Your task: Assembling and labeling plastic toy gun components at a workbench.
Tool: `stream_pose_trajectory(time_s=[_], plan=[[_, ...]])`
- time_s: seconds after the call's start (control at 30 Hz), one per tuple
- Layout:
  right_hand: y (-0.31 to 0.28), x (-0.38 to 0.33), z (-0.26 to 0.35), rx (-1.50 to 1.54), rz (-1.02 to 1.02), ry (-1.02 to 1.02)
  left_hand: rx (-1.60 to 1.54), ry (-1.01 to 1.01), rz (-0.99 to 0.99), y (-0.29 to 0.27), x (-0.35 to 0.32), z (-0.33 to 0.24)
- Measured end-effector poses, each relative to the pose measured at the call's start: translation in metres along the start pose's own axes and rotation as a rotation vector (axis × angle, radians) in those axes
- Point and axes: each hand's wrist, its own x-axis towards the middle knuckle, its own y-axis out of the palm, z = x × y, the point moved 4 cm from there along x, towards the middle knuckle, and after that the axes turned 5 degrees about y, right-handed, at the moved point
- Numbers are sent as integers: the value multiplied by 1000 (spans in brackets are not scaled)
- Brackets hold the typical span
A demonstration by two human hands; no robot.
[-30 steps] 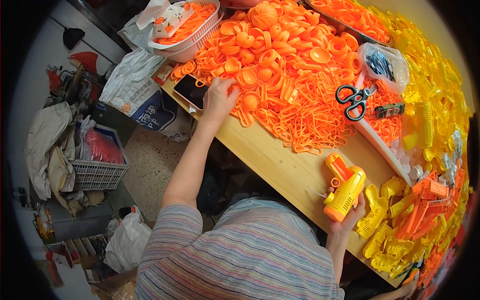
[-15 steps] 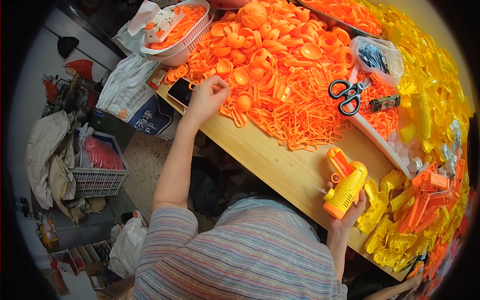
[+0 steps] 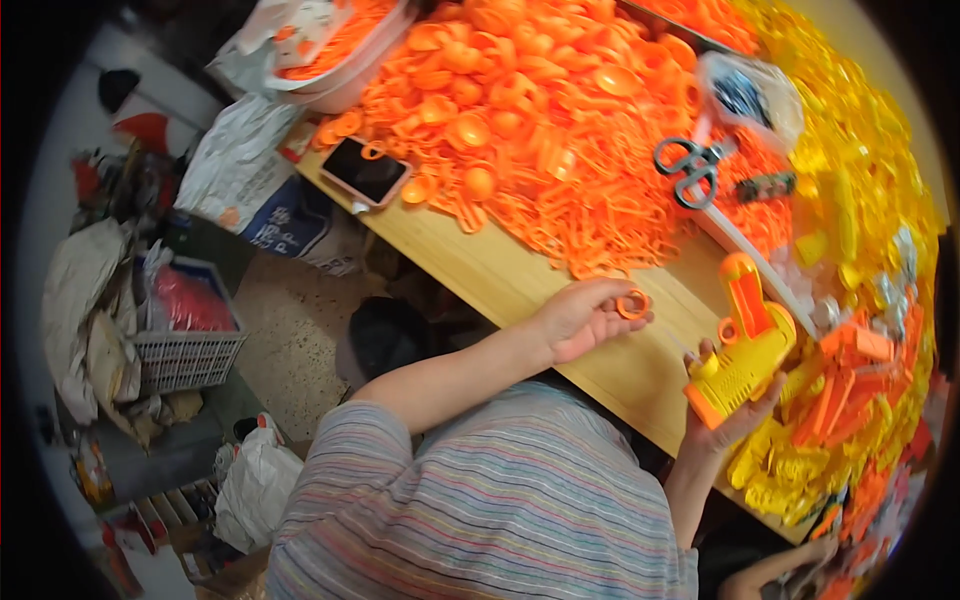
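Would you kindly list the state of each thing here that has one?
Left hand: holding an orange ring at its fingertips.
Right hand: gripping a yellow-and-orange toy gun, upright.
Scissors: closed, lying on the orange parts pile.
Phone: screen dark, flat on the table.

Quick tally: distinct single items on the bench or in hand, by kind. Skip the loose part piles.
Toy gun, yellow and orange, in right hand: 1
Orange ring, in left hand: 1
Scissors: 1
Phone: 1
White basin: 1
Total: 5
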Motion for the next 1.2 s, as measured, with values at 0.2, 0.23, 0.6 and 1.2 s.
stream_pose_trajectory(time_s=[0.2, 0.23, 0.6, 1.2], plan=[[-2, 5, -19, -72, -92, -70, -3, 10, -93, -11, -4, 17], [-1, 5, -21, -85, -120, -75, -14, 62, -72, -13, -3, 17], [-14, 7, -40, -145, -190, -87, 188, 163, -83, 23, -6, 35], [-1, 18, -43, -182, -212, -199, 766, 515, 361, 43, -28, 64]])
